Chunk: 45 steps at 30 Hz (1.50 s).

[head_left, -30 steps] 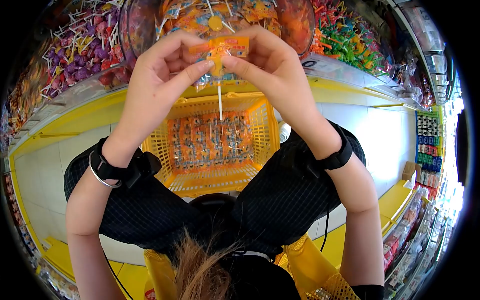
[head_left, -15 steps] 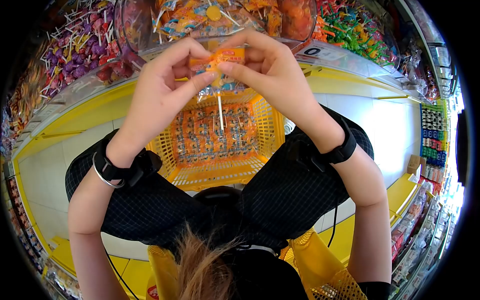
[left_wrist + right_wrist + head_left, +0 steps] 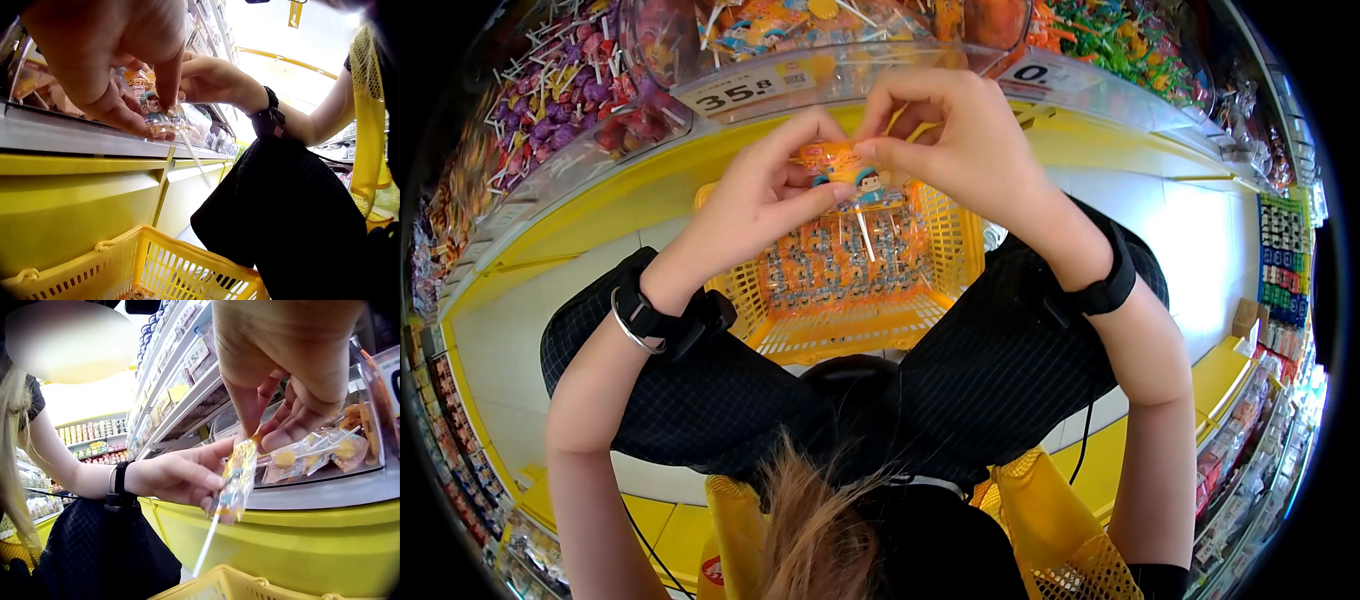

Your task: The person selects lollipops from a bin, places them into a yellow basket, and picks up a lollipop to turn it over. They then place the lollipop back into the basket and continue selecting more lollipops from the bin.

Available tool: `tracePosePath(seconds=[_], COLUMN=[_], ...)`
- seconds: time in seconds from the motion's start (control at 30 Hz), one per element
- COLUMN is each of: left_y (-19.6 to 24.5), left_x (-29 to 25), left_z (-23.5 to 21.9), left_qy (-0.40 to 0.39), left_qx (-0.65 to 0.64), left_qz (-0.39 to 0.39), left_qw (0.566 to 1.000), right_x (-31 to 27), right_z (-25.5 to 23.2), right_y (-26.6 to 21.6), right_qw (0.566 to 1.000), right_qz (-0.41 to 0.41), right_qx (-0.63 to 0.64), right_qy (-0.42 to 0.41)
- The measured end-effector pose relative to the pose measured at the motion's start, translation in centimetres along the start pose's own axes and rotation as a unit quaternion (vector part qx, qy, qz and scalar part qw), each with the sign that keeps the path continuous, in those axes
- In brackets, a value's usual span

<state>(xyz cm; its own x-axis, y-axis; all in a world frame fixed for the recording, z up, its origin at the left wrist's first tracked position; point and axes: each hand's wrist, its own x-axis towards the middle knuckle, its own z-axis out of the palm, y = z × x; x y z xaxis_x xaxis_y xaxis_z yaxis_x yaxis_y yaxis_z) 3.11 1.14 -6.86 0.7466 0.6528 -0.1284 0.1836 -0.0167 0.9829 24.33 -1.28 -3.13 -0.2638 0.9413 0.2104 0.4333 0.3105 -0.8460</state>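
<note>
A lollipop (image 3: 868,184) in a clear wrapper with an orange top and a cartoon figure is held between both hands, its white stick slanting down. My left hand (image 3: 772,190) pinches the side of the wrapper between thumb and fingers. At its top edge, the thumb and fingertips of my right hand (image 3: 965,140) grip the film, as the right wrist view shows with the wrapper (image 3: 237,472) hanging below them. Beneath the hands stands a yellow basket (image 3: 972,250), its bottom covered by orange-and-blue packaged sweets (image 3: 820,275).
Ahead, clear bins hold wrapped lollipops (image 3: 770,30), purple and red ones (image 3: 550,120) to the left and green ones (image 3: 1120,55) to the right. A price label (image 3: 745,90) fronts the middle bin. The person's knees (image 3: 630,360) flank the basket.
Both hands have come down and toward the body with the lollipop, away from the bins. My right hand has shifted to the wrapper's upper edge, and the stick now tilts. The view has turned slightly.
</note>
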Motion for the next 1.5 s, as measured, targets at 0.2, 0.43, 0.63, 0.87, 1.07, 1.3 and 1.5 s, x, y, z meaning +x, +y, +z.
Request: tracePosePath(seconds=[0.2,0.43,0.63,0.87,1.07,1.3,1.5], left_y=[-5.5,-17.6,-28.4,-40.8,-47.8,-49.0,-43.4], left_x=[0.0,-1.2,-0.6,2.0,4.0,4.2,3.9], left_z=[1.1,1.4,-2.0,-1.8,1.7,2.7,3.2], left_qy=[-0.047,-0.085,0.090,0.077,0.236,0.281,0.265], left_qx=[0.043,0.185,0.016,0.073,-0.098,0.160,0.139], left_qz=[-0.027,-0.137,-0.316,-0.307,-0.285,-0.302,-0.331], left_qw=[0.998,0.970,0.944,0.946,0.924,0.897,0.895], right_x=[-0.3,-0.7,-0.7,-0.7,-0.8,-0.6,-0.4], right_z=[-0.5,-0.6,-1.2,-1.6,-2.1,-1.9,-2.0], right_y=[0.7,1.0,0.5,0.4,-0.5,1.0,0.9], right_qw=[0.997,0.995,0.993,0.991,0.995,0.991,0.991], right_qz=[-0.033,-0.062,-0.060,-0.060,0.024,-0.026,-0.020], right_qx=[-0.050,-0.040,-0.043,-0.013,0.016,0.005,0.011], right_qy=[0.047,0.062,0.096,0.119,0.092,0.131,0.131])
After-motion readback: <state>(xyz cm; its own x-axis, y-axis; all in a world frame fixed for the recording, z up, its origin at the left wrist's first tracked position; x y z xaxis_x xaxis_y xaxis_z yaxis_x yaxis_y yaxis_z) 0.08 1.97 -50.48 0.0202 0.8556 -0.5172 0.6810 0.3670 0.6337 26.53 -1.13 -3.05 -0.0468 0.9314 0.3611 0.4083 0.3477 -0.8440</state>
